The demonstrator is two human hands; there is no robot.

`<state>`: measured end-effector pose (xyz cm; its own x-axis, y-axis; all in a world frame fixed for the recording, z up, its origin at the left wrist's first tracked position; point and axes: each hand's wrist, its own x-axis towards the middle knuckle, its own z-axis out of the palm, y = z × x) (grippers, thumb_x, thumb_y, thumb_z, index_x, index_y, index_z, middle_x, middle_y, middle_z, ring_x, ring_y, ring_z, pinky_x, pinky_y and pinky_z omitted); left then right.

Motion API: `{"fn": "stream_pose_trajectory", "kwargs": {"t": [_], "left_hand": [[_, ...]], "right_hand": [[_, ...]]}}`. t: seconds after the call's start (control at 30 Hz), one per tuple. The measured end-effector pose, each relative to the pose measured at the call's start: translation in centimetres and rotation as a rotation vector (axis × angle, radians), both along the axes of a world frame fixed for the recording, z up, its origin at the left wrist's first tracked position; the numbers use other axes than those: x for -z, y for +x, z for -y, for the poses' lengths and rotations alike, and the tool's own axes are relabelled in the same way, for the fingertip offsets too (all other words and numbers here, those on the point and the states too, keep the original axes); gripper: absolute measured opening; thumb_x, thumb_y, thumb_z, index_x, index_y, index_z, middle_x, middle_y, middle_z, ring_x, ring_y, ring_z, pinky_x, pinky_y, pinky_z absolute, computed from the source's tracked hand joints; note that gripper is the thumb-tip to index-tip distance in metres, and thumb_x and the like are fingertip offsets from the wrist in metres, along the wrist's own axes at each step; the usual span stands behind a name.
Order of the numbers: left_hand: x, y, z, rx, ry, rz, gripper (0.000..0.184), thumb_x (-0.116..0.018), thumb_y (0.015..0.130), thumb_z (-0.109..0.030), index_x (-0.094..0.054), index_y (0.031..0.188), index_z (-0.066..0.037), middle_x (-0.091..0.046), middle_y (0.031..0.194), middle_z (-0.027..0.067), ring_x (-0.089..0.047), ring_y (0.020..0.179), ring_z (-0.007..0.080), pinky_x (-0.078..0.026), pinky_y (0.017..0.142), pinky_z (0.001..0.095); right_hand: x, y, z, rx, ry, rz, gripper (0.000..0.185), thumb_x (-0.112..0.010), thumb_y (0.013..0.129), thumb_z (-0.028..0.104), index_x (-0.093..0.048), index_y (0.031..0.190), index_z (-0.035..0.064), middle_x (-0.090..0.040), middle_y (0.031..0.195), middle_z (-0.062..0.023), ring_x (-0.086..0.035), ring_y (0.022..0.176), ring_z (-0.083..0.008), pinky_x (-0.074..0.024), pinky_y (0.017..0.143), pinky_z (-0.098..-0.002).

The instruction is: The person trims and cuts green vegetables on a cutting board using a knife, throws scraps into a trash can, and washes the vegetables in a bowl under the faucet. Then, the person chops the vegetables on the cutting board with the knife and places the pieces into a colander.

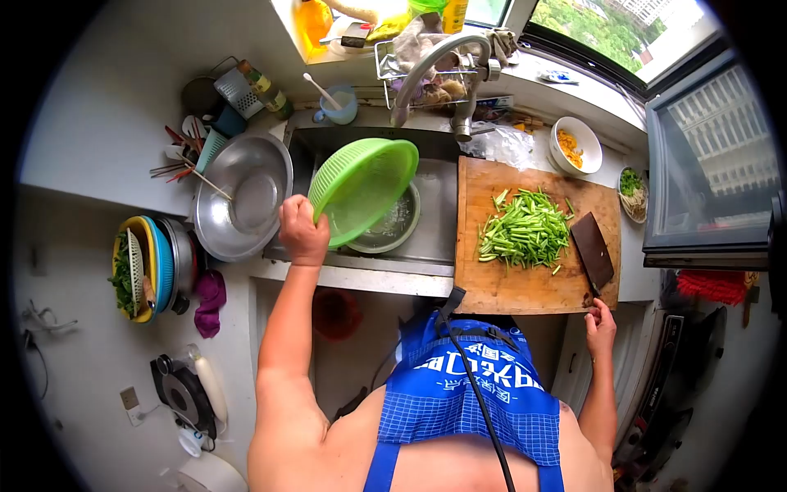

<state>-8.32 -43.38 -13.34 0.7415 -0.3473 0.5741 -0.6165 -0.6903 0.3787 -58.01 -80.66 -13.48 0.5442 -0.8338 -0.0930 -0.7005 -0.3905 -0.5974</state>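
Note:
My left hand point(303, 231) is closed on the rim of a green plastic colander point(365, 184), which is tilted above the sink point(434, 217). Under it, a round basin point(398, 225) with some water stands in the sink. At the near right edge of the wooden cutting board point(525, 291), my right hand point(601, 326) has its fingers closed at the handle end of a cleaver point(592, 250). The cleaver's dark blade lies flat on the board. To its left is a heap of chopped green stalks point(525, 230).
A large metal bowl point(246, 197) sits left of the sink, and the faucet point(463, 98) arches over its back. Behind the board stands a white bowl point(575, 146) with orange pieces. An open window pane point(713, 156) juts in at right. Stacked basins point(160, 271) are far left.

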Motion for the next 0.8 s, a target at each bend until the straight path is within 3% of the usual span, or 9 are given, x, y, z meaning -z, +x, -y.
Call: {"fn": "stream_pose_trajectory", "kwargs": {"t": [0.07, 0.17, 0.33, 0.47, 0.57, 0.63, 0.7, 0.77, 0.8], "left_hand": [[-1.5, -2.1, 0.1, 0.131, 0.114, 0.302, 0.016, -0.062, 0.066, -0.010, -0.047, 0.068, -0.007, -0.049, 0.083, 0.0080, -0.049, 0.077, 0.0275, -0.042, 0.067, 0.0380], [0.8, -5.0, -1.3, 0.499, 0.364, 0.250, 0.010, -0.054, 0.067, -0.009, -0.045, 0.064, -0.009, -0.047, 0.076, 0.0059, -0.050, 0.075, 0.0251, -0.040, 0.067, 0.0371], [-1.2, -4.6, -0.9, 0.330, 0.284, 0.244, 0.012, -0.056, 0.066, -0.007, -0.045, 0.065, -0.009, -0.046, 0.080, 0.0079, -0.047, 0.079, 0.0271, -0.039, 0.072, 0.0387], [-1.6, -4.9, -0.3, 0.442, 0.380, 0.209, 0.013, -0.058, 0.065, -0.003, -0.045, 0.067, -0.006, -0.046, 0.083, 0.0098, -0.047, 0.081, 0.0282, -0.038, 0.074, 0.0392], [-2.8, -4.9, 1.1, 0.189, 0.142, 0.089, 0.013, -0.057, 0.066, 0.001, -0.044, 0.070, -0.002, -0.046, 0.085, 0.0125, -0.047, 0.082, 0.0300, -0.039, 0.076, 0.0387], [-2.6, -4.4, 1.8, -0.014, -0.131, -0.143, 0.011, -0.055, 0.069, 0.003, -0.046, 0.075, 0.001, -0.046, 0.087, 0.0152, -0.046, 0.081, 0.0318, -0.039, 0.076, 0.0377], [-0.3, -3.5, 2.7, -0.107, -0.194, -0.185, 0.010, -0.053, 0.070, 0.002, -0.050, 0.080, 0.003, -0.047, 0.088, 0.0161, -0.046, 0.080, 0.0317, -0.040, 0.076, 0.0379], [1.6, -2.6, 3.8, -0.221, -0.445, -0.652, 0.016, -0.052, 0.070, 0.002, -0.053, 0.085, 0.006, -0.052, 0.089, 0.0175, -0.051, 0.077, 0.0273, -0.043, 0.072, 0.0385], [1.9, -2.9, 4.7, -0.255, -0.492, -0.742, 0.016, -0.051, 0.070, 0.003, -0.053, 0.086, 0.007, -0.055, 0.088, 0.0171, -0.054, 0.075, 0.0246, -0.044, 0.068, 0.0379]], "right_hand": [[0.2, 0.6, 0.1, -0.042, -0.044, 0.048, 0.037, -0.058, 0.080, -0.001, -0.055, 0.117, 0.0026, -0.061, 0.086, -0.0053, -0.058, 0.074, -0.0112, -0.0491, 0.069, -0.0248], [-0.3, 1.9, -0.3, -0.069, -0.083, 0.070, 0.037, -0.058, 0.079, 0.000, -0.056, 0.116, 0.0022, -0.061, 0.086, -0.0064, -0.058, 0.074, -0.0121, -0.0488, 0.070, -0.0252], [0.1, 2.6, 0.1, -0.029, -0.035, 0.076, 0.036, -0.058, 0.078, 0.000, -0.056, 0.113, 0.0033, -0.062, 0.090, -0.0120, -0.062, 0.077, -0.0203, -0.0497, 0.073, -0.0303], [1.2, 2.6, 0.6, -0.064, -0.029, 0.092, 0.036, -0.057, 0.078, 0.000, -0.056, 0.114, 0.0034, -0.060, 0.091, -0.0125, -0.061, 0.077, -0.0218, -0.0501, 0.072, -0.0309], [2.0, 2.8, 0.8, -0.081, -0.016, 0.100, 0.036, -0.057, 0.078, 0.000, -0.056, 0.114, 0.0031, -0.059, 0.089, -0.0124, -0.061, 0.075, -0.0223, -0.0502, 0.071, -0.0309], [2.4, 2.7, 1.2, -0.081, 0.029, 0.085, 0.040, -0.059, 0.076, -0.001, -0.055, 0.115, 0.0038, -0.058, 0.097, -0.0131, -0.060, 0.080, -0.0226, -0.0501, 0.071, -0.0311], [2.9, 2.5, 1.9, -0.048, -0.014, 0.090, 0.044, -0.061, 0.074, -0.001, -0.054, 0.117, 0.0048, -0.055, 0.104, -0.0141, -0.059, 0.087, -0.0248, -0.0492, 0.076, -0.0324], [2.8, 2.3, 2.6, -0.015, -0.056, 0.095, 0.048, -0.063, 0.073, -0.001, -0.053, 0.119, 0.0058, -0.052, 0.111, -0.0152, -0.057, 0.095, -0.0269, -0.0482, 0.081, -0.0337], [2.3, 2.4, 3.2, 0.002, -0.221, 0.010, 0.051, -0.064, 0.072, -0.001, -0.052, 0.121, 0.0062, -0.049, 0.116, -0.0152, -0.053, 0.101, -0.0283, -0.0451, 0.087, -0.0355]]}}
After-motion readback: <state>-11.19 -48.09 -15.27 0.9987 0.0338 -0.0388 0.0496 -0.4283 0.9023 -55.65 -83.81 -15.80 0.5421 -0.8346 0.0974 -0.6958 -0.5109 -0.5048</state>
